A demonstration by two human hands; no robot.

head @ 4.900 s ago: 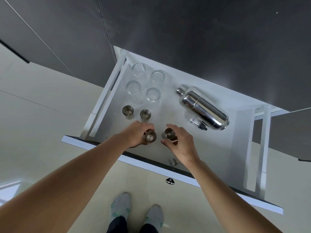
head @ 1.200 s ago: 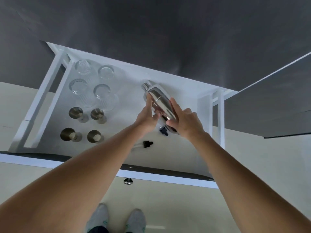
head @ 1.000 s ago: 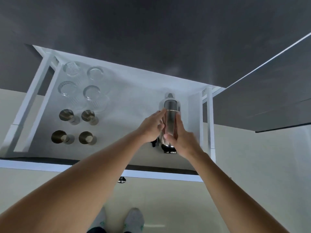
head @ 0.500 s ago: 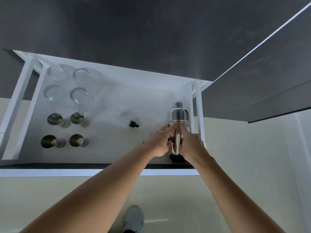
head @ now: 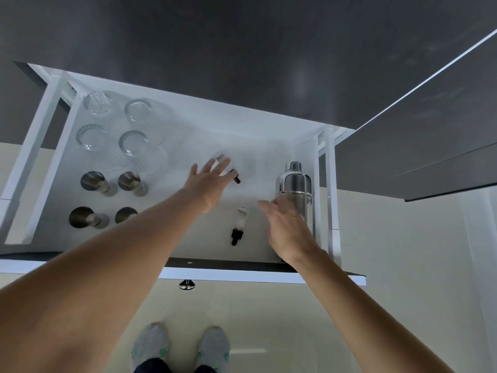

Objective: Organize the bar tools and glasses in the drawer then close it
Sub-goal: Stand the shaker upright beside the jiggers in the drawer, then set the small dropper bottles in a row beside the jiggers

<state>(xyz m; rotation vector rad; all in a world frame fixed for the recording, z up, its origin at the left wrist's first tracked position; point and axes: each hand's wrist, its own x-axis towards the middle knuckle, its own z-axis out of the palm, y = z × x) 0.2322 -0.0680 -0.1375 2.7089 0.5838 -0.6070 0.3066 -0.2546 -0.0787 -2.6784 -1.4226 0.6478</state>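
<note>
At the drawer's (head: 188,125) right side the cocktail shaker (head: 294,187) now stands upright, released moments ago by both hands, so the splayed, empty left hand (head: 207,184) and right hand (head: 286,227) are moving on to the two dropper bottles (head: 240,223) lying loose mid-drawer.

- The left hand (head: 208,184) is stretched forward on a long, bare forearm, palm down, fingers spread and loose, gripping nothing.
- The right hand (head: 286,227) reaches forward on the other side, fingers extended and slightly apart, its edges blurred; it seems to hold nothing.
- Both arms run in from the bottom corners and converge, the two hands apart from each other.
- Two feet in grey socks stand below.
</note>
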